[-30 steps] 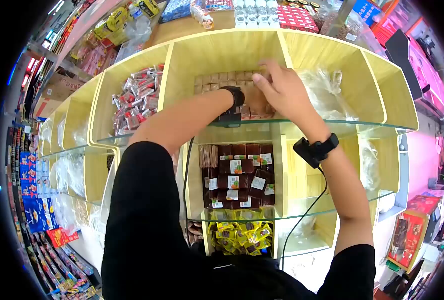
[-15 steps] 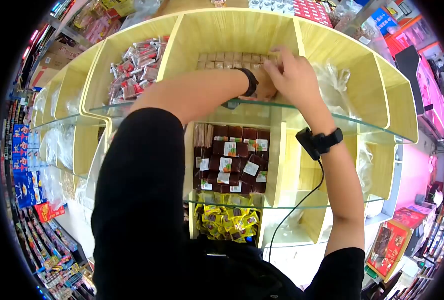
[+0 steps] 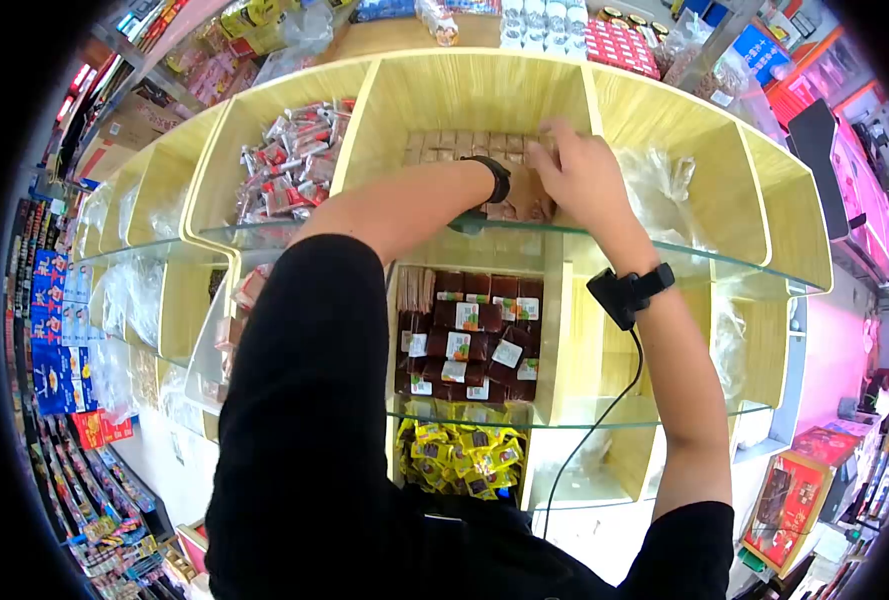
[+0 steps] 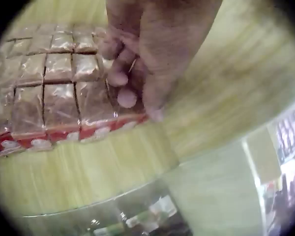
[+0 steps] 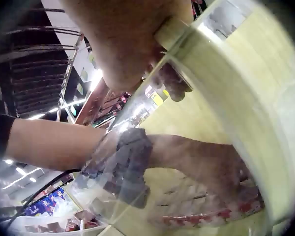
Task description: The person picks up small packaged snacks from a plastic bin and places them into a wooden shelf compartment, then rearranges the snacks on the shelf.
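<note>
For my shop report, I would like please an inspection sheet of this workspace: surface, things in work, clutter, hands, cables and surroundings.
Surface: pale wood-grain compartments with glass edges.
Job's things: wrapped brown blocks in rows.
Clutter: clear plastic bags, right compartment.
Grippers: left hand grips the blocks' corner; right hand by the divider, seemingly empty.
Cables: black cable hangs from the right wrist device.
Surroundings: packed display racks, left.

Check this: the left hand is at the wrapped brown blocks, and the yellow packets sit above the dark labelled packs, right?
No, the head view shows the yellow packets below the dark labelled packs; the left hand is at the wrapped brown blocks.
</note>
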Motion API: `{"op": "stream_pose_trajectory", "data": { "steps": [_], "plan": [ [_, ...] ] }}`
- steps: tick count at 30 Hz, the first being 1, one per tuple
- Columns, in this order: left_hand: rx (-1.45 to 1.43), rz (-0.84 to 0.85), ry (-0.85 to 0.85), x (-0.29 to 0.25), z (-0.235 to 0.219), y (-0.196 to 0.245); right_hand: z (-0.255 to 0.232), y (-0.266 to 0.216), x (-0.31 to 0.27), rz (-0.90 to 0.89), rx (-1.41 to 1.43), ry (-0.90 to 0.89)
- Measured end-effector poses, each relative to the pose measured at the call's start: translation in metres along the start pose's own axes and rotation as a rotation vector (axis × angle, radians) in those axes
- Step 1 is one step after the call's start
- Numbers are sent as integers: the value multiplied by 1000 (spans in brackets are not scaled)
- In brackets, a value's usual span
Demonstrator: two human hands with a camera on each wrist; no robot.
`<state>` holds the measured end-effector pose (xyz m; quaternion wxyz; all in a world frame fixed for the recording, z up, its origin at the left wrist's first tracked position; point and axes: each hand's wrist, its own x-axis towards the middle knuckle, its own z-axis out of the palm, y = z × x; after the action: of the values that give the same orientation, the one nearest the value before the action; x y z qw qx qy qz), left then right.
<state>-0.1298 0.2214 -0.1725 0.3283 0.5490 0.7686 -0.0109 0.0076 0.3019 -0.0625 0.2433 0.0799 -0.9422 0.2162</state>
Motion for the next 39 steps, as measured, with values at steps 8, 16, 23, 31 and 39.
{"op": "stream_pose_trajectory", "data": {
  "steps": [8, 16, 23, 31, 39],
  "plan": [
    [17, -71, 150, -110, -110, 18, -6, -2, 2, 85, 139, 30],
    [-223, 83, 959, -447, -52, 179, -7, -9, -6, -61, 160, 254],
    [-803, -443, 1359, -607, 191, 219, 6, -152, -52, 181, 649, 87],
    [-935, -485, 1341, -612, 290, 185, 98, -307, -73, -72, 619, -765],
    [-148, -384, 1429, -602, 264, 88, 142, -407, -29, -317, 312, -1016]
  ]
}}
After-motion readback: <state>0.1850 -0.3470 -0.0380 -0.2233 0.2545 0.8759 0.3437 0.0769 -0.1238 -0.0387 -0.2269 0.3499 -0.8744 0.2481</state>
